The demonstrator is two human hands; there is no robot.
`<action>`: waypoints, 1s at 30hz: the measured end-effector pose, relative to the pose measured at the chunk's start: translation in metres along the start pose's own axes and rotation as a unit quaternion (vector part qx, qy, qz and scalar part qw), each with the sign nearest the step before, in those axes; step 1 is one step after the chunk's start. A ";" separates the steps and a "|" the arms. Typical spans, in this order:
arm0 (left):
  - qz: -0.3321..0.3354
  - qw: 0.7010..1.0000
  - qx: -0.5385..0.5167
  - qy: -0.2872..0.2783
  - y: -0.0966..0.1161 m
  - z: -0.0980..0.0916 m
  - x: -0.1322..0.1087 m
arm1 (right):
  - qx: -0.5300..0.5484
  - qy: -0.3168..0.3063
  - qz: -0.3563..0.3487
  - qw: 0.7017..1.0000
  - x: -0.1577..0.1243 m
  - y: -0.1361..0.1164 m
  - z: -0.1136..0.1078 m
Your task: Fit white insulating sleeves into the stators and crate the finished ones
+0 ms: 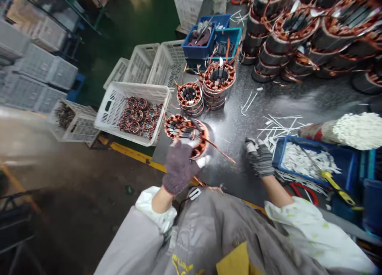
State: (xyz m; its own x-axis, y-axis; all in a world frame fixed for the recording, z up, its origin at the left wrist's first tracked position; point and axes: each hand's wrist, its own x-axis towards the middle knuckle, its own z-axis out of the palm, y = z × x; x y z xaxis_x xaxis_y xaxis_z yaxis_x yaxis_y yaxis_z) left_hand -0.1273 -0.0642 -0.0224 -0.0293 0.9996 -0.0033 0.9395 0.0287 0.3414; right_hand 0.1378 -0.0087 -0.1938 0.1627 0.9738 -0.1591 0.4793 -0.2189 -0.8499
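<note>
My left hand, in a dark purple glove with pale fingertips, is wrapped against the near side of a copper-wound stator at the table's left edge. A reddish wire sticks out from that stator to the right. Another wound stator touches it on the left. My right hand, in a grey striped glove, rests low over the dark tabletop, left of a blue tray of white pieces. Its fingers are bent, and whether they hold something is too small to tell.
Stacked stators fill the back right. Two more stacks stand beyond my left hand, before blue bins. A white crate of small stators adjoins the table's left. Thin white sticks lie near a bundle.
</note>
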 end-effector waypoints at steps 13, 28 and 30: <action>-0.121 0.953 0.237 -0.146 -0.069 0.015 0.062 | -0.458 -0.282 -0.397 0.744 0.142 -0.236 0.152; -0.058 0.957 0.247 -0.143 -0.117 -0.015 0.124 | -0.358 -0.250 -0.331 0.837 0.063 -0.129 0.088; -0.033 0.958 0.246 -0.143 -0.120 -0.016 0.148 | -0.324 -0.202 -0.299 0.875 0.034 -0.104 0.069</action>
State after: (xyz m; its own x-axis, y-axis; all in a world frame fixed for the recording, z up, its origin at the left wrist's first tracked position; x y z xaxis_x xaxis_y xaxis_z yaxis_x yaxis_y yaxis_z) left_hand -0.2500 0.0800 -0.0484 -0.0665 0.9544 -0.2911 0.9880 0.0221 -0.1532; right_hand 0.0344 0.0518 -0.1456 -0.5389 0.8402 -0.0600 0.7845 0.4747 -0.3991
